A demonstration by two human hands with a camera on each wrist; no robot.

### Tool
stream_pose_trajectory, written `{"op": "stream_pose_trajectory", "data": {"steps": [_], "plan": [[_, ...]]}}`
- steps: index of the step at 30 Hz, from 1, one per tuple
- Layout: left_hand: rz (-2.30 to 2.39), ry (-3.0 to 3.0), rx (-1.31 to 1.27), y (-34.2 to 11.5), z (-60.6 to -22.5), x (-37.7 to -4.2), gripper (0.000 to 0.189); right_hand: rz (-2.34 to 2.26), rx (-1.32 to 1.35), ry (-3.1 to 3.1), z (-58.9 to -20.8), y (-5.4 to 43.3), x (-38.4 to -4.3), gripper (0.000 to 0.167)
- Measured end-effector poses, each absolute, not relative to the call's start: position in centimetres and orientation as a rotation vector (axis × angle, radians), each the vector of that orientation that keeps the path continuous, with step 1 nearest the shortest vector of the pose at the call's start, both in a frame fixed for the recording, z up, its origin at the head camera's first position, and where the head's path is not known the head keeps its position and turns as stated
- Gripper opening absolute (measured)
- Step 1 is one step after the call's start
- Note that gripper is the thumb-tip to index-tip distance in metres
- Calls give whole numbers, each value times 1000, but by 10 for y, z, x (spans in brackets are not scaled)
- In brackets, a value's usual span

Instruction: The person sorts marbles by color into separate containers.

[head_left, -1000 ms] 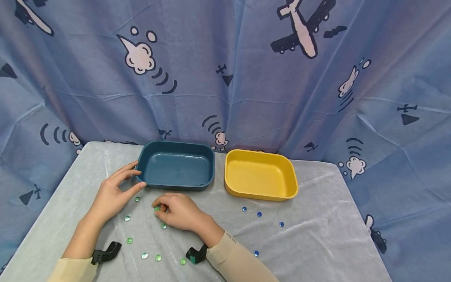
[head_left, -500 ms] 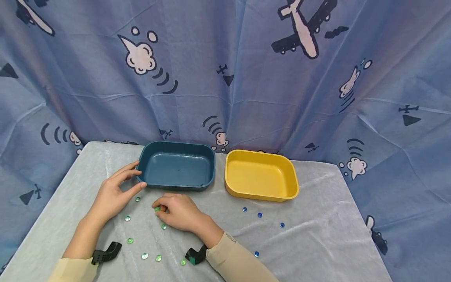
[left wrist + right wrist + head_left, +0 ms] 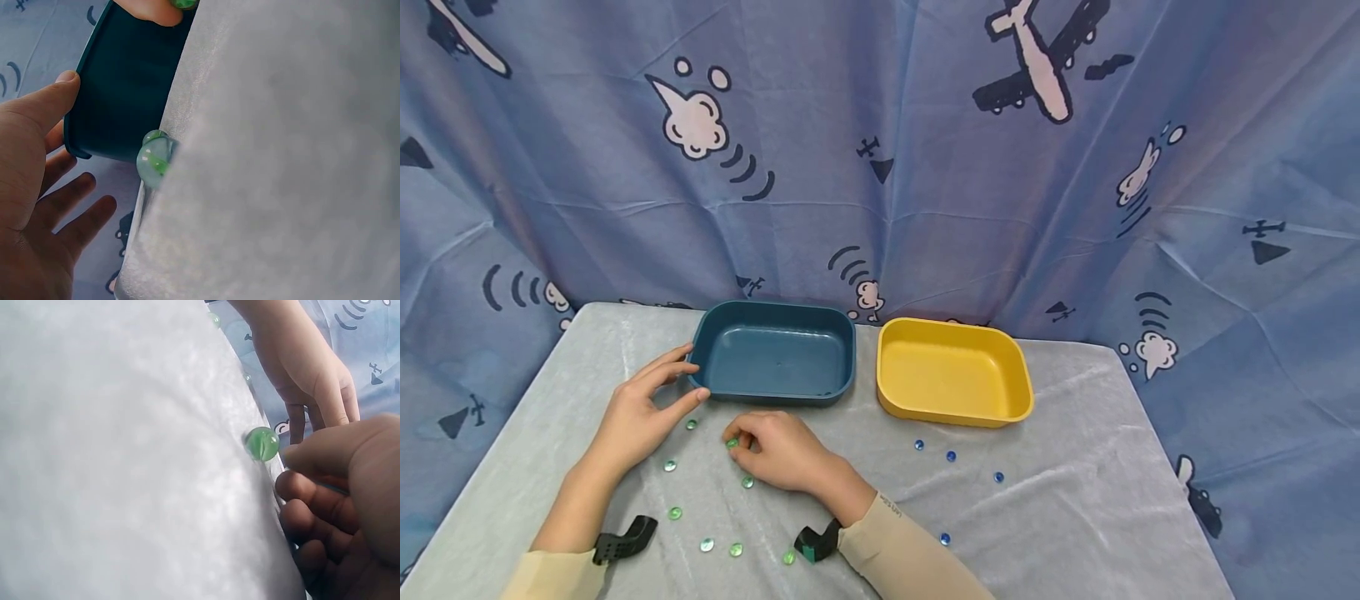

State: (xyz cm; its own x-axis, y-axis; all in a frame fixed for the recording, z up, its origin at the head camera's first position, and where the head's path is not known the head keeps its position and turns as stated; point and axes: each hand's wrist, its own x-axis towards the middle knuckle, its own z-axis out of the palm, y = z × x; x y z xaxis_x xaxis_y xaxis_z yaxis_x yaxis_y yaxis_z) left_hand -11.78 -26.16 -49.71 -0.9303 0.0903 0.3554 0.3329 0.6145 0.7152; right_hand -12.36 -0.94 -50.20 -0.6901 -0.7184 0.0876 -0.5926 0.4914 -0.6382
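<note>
My right hand (image 3: 786,450) pinches a green marble (image 3: 732,444) between thumb and curled fingers, low over the cloth in front of the teal bin (image 3: 775,398). The left wrist view catches part of this pinched marble (image 3: 184,3) at its top edge. With fingers spread and fairly straight, my left hand (image 3: 636,417) touches the bin's front left corner, thumb (image 3: 67,81) at the rim. Several green and clear marbles lie around both hands, including a green marble (image 3: 748,482) just below my right hand. A green marble (image 3: 262,444) also shows beside the thumb in the right wrist view.
A yellow bin (image 3: 955,417) stands right of the teal one. Several blue marbles (image 3: 951,457) are scattered in front of it. Pale cloth covers the table (image 3: 1075,467), and a blue patterned curtain (image 3: 805,167) hangs behind.
</note>
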Motion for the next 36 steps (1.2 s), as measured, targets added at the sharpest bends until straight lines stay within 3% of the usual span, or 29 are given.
{"op": "stream_pose_trajectory", "data": {"steps": [23, 36], "plan": [[-1200, -2546, -361, -260, -497, -116, 35, -1313, -1174, 2486, -465, 6, -122, 17], [-1163, -2548, -365, -258, -497, -115, 36, -1533, -1065, 2535, -456, 29, -137, 15]]}}
